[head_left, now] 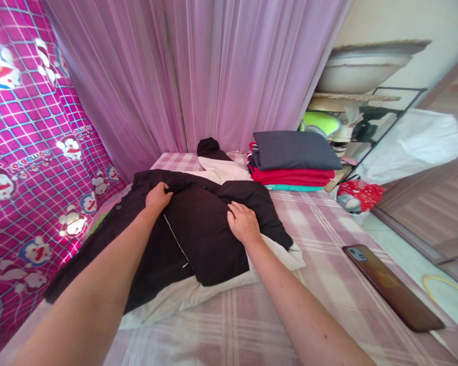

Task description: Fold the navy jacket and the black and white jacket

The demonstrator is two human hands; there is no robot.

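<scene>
A black jacket (209, 229) with a front zip lies spread on the bed, partly folded over. Pale, off-white cloth (168, 305) shows along its near edge, and a light sleeve with a dark end (217, 157) sticks out on the far side. My left hand (159, 198) is closed on the jacket's upper edge, with dark cloth pinched between thumb and fingers. On the jacket's right part rests my right hand (243, 219), palm down and fingers stretched out, holding nothing.
The bed (328, 269) has a plaid sheet. Folded clothes (295, 152) are stacked at its far right. A phone (393, 287) with a cable lies near the right edge. Purple curtains (229, 66) hang behind, and a pink patterned cloth (49, 152) hangs left. A rack (389, 127) stands beyond.
</scene>
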